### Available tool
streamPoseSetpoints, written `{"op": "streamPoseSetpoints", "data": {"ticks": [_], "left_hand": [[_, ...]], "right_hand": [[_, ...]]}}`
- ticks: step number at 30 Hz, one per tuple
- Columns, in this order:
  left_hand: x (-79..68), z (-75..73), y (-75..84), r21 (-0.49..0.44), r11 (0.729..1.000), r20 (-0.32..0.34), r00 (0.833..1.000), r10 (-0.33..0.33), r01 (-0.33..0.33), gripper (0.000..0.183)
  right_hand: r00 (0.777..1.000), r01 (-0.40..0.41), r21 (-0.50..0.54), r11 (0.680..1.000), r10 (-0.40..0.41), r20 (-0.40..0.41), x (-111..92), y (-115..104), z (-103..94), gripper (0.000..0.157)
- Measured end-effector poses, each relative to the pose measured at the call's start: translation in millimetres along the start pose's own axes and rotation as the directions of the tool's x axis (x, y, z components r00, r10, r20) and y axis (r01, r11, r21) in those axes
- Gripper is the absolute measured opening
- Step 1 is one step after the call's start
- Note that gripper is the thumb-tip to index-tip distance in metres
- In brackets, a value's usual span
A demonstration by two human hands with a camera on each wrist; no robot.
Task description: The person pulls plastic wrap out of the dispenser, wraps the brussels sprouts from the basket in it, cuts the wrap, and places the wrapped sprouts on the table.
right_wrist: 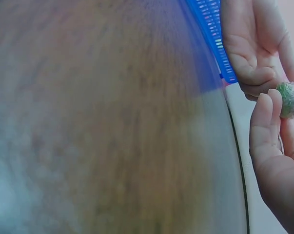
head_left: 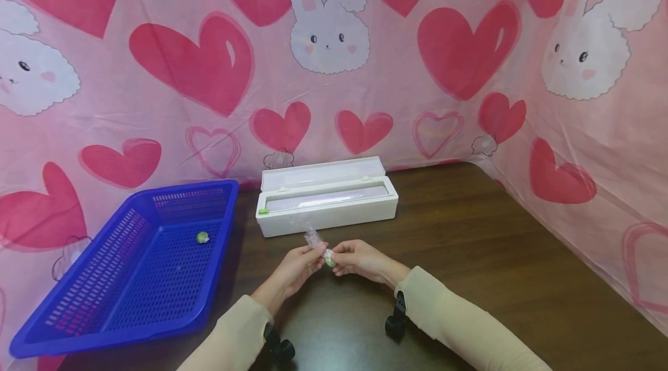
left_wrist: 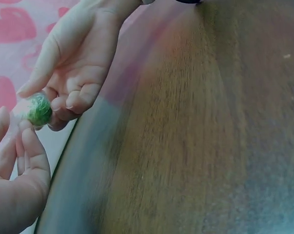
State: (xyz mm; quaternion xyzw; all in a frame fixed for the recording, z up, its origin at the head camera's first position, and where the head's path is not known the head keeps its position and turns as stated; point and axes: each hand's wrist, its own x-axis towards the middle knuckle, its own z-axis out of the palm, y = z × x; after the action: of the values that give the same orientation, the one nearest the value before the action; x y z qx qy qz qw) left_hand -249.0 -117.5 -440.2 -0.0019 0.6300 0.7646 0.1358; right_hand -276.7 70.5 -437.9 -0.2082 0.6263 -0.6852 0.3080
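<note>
A small green Brussels sprout [head_left: 328,257] wrapped in clear cling film is held between both hands above the table. My left hand [head_left: 298,268] pinches the film where it gathers beside the sprout, and a loose tail of cling film [head_left: 312,236] sticks up past the fingers. From the other side, my right hand [head_left: 365,262] grips the sprout between thumb and fingers. Both wrist views show the wrapped sprout [left_wrist: 39,110] close up, its film wrinkled and shiny. Behind the hands is a white cling film dispenser [head_left: 329,217], its lid raised, with a green slider at its left end.
On the left stands a blue perforated basket [head_left: 211,284] with one small green sprout [head_left: 202,237] inside. The dark wooden table [head_left: 469,255] extends to the right. A pink curtain [head_left: 396,87] with hearts and rabbits hangs along the back and sides.
</note>
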Motion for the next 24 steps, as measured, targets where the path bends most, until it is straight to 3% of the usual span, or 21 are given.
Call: {"op": "streamPoseSetpoints", "data": {"ticks": [7,12,16,24], "left_hand": [[-1.2,2.1,-2.4,-0.099,0.995,-0.025,0.999,-0.026,0.023,0.029],[0.4,5.7,-2.5,-0.085,0.996,-0.089,0.996,-0.019,0.011,0.021],[1.6,6.5,-1.8,-0.072,0.997,-0.128,0.992,0.001,-0.010,0.022],[2.9,5.2,-3.0,-0.058,0.998,-0.158,0.987,0.007,-0.016,0.025]], "right_hand": [[0.999,0.016,-0.016,1.000,-0.016,-0.039,-0.5,-1.6,2.2,0.022],[0.998,0.022,-0.021,1.000,-0.023,-0.053,-1.0,-2.5,2.8,0.023],[1.000,0.015,0.016,1.000,-0.015,-0.020,-1.7,-1.6,0.1,0.027],[1.000,-0.001,0.062,0.998,0.000,0.017,-2.3,0.9,-5.2,0.031]]}}
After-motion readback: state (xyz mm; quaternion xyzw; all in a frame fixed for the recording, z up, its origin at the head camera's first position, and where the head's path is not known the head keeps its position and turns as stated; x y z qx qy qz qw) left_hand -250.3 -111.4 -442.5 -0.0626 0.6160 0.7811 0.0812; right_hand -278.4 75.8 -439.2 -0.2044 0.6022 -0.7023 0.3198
